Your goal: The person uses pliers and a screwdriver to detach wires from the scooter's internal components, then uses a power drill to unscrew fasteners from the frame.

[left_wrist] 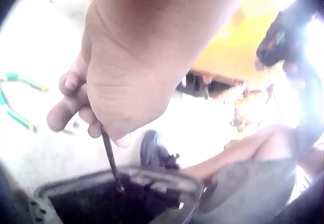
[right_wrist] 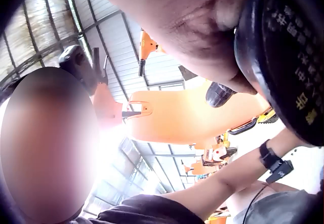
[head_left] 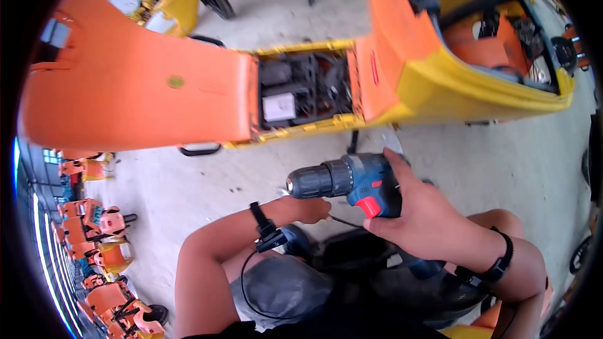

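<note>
A blue and black cordless drill point(head_left: 377, 179) with a red trigger is gripped by my right hand point(head_left: 433, 213), its chuck pointing left. In the right wrist view the drill's dark base point(right_wrist: 283, 67) is close to the camera, with the chuck point(right_wrist: 220, 95) beyond my hand point(right_wrist: 192, 36). Lower and further left, my left hand point(head_left: 311, 209) is partly behind the chuck. The left wrist view shows this hand point(left_wrist: 121, 87) with curled fingers holding a thin dark rod point(left_wrist: 110, 155), whose lower end reaches over a black tray-like object point(left_wrist: 61, 186).
An orange and yellow scooter body point(head_left: 157, 88) lies across the front, its open compartment point(head_left: 304, 88) showing dark parts. More orange scooters point(head_left: 113, 301) stand at the left. Green-handled tools point(left_wrist: 23, 120) lie on the floor. A shoe point(left_wrist: 149, 150) is near the black object.
</note>
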`<state>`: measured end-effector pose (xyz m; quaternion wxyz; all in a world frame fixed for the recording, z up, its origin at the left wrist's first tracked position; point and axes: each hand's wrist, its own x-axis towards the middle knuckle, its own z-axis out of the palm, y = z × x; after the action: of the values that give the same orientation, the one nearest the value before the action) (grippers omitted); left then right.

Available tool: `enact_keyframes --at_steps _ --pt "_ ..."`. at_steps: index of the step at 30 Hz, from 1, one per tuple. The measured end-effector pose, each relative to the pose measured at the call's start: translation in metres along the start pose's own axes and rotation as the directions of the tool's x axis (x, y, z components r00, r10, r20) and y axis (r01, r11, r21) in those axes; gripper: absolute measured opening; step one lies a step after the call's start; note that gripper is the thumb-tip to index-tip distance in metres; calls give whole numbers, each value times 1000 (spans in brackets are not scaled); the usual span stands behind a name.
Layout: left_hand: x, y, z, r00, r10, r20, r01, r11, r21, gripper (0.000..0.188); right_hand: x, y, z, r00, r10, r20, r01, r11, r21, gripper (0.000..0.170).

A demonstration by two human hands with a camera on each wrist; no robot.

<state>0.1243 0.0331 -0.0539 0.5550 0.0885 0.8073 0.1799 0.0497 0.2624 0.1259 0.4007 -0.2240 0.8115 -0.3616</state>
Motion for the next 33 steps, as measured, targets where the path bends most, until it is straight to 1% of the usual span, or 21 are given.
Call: enact_keyframes --at_steps 1,2,3,4,5,6,8,9,10,12,13,14,16,18,20,22,25,28,30,32,33 --pt "-24 -16 -8 999 -52 10 52 992 -113 25 6 5 5 989 -143 -44 144 989 34 93" --pt "-29 -48 -8 999 -9 54 20 978 -207 32 12 6 7 955 -281 -93 288 956 62 93" --pt "-67 -48 -15 993 -29 -113 -31 865 -501 34 17 0 6 935 -333 -119 342 938 57 93" --pt "-94 -50 -18 975 -35 -220 -127 722 -680 30 21 -7 4 954 -298 -44 301 940 160 90" --pt "-117 -47 -18 910 -60 -410 -295 599 -744 31 26 -14 2 964 -265 32 249 934 258 88" --pt "-137 -41 -21 810 -93 -579 -477 471 -742 33 32 -18 1 952 -305 -11 297 919 259 88" --pt "-161 -27 -25 484 -266 -834 -780 301 -548 29 41 -24 1 915 -371 -157 403 832 381 76" --pt "-168 -26 -31 314 -195 -929 -922 171 -348 27 41 -32 -3 892 -412 -186 452 830 326 66" --pt "-173 -22 -37 302 -186 -935 -924 183 -335 27 44 -35 -4 884 -425 -197 467 824 321 66" --pt "-185 9 -57 -191 -290 -938 -980 106 167 23 56 -39 -6 814 -505 -288 581 726 368 66" --pt "-197 25 -63 -213 -285 -934 -974 -8 225 21 58 -45 -8 850 -471 -236 523 697 492 71" --pt "-203 41 -69 -223 -277 -935 -972 -14 236 21 58 -48 -6 844 -477 -244 532 698 479 71" --pt "-208 74 -85 -417 -488 -767 -885 28 464 17 63 -54 0 818 -499 -285 566 613 551 79" --pt "-207 81 -85 -414 -549 -726 -849 -54 525 18 69 -53 11 807 -502 -310 589 657 471 86" --pt "-196 62 -76 -547 -223 -807 -836 102 539 22 70 -57 24 803 -460 -379 596 600 534 91" --pt "-191 58 -74 -542 -321 -777 -833 77 548 25 74 -57 33 808 -443 -388 587 560 584 93" --pt "-196 57 -76 -420 -559 -715 -855 -19 518 27 77 -60 45 838 -418 -350 531 483 696 96" --pt "-201 57 -74 -418 -566 -711 -829 -84 554 28 72 -67 46 870 -413 -270 459 475 751 98" --pt "-202 53 -71 -450 -566 -691 -801 -85 593 27 69 -71 44 868 -445 -219 415 409 813 98" --pt "-201 53 -74 -563 -468 -681 -786 50 616 25 71 -71 40 867 -473 -158 395 460 795 98" --pt "-199 52 -71 -570 -446 -690 -787 55 614 25 80 -63 41 866 -489 -107 368 477 798 98"
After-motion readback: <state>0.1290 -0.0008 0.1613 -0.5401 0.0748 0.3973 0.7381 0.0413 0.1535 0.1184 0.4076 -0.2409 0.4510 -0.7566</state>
